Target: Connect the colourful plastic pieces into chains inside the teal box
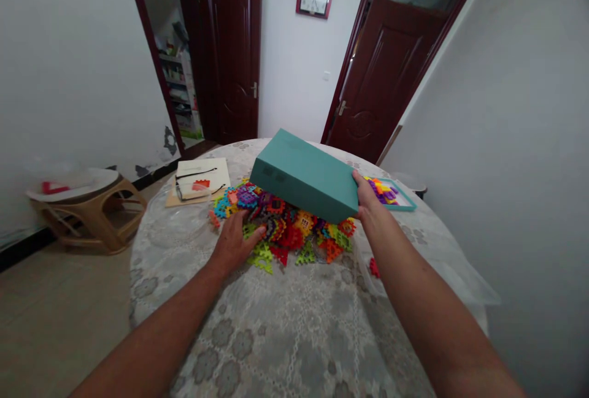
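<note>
Holding the teal box [306,180] over the heap of colourful notched pieces [292,235], the person at the bench [294,324] has the right hand [365,199] clamped on the box's right end, thumb along its upper face. The box is tilted, with a closed face up; I can't see its mouth from here, nor whether its lower edge touches the pieces. The heap lies around the middle of the bench, well in from the near edge. At its left side the left hand [234,241] rests with fingers among the pieces and thumb spread; I can't tell whether it has pinched one.

Toward the right edge stands a shallow tray [407,208] of yellow and purple bits, just behind the right hand; toward the left edge a pair of glasses [193,192] lies on a pale board [219,168].

To my mind, the step is steadying the box above the pieces while the left hand minds the heap. I'd keep the box low, so anything loose drops only a little, and turn the wrist slowly, since one end carries all the weight. The left palm would serve best as a soft fence, keeping stray pieces off the glasses. I'd also watch that right forearm, which could easily catch the tray if it swung outward.
</note>
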Available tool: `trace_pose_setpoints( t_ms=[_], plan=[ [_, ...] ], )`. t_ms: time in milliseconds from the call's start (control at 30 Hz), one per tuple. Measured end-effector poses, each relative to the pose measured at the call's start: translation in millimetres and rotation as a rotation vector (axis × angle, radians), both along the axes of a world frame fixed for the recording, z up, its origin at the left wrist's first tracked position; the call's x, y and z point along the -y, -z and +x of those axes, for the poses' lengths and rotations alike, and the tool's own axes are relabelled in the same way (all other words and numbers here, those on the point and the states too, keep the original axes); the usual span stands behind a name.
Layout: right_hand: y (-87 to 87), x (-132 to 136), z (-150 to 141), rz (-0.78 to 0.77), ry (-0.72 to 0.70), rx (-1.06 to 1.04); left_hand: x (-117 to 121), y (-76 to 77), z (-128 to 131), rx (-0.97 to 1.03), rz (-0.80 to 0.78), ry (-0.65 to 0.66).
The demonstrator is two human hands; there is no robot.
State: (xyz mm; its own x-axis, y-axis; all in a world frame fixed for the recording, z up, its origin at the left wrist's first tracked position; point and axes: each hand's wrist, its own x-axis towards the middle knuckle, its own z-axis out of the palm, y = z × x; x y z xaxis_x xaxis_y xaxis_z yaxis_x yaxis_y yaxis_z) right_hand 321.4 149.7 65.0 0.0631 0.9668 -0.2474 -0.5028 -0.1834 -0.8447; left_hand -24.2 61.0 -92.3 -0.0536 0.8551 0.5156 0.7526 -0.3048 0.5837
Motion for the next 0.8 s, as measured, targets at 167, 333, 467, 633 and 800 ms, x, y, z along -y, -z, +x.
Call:
trace_pose_setpoints(
  t_ms=[167,333,467,633,800],
  plan=[
    [-6.3,7.4,3.8,-0.037,0.035,-0.035,5.8,-5.5,3.5,-0.119,0.089,0.019],
    [-14.3,14.2,7.9,-0.039,0.071,-0.047,11.5,-15.5,5.9,-0.173,0.106,0.052],
    [-17.9,18.9,12.1,0.006,0.075,-0.029,13.9,-24.1,4.7,-0.169,0.134,0.069],
    [-27.4,25.2,19.2,0.091,0.073,-0.024,19.0,-49.5,3.5,0.008,0.099,0.033],
    [-38.3,41.1,29.6,0.272,0.167,0.012,32.8,-102.5,6.7,0.519,-0.098,0.110]
  ],
)
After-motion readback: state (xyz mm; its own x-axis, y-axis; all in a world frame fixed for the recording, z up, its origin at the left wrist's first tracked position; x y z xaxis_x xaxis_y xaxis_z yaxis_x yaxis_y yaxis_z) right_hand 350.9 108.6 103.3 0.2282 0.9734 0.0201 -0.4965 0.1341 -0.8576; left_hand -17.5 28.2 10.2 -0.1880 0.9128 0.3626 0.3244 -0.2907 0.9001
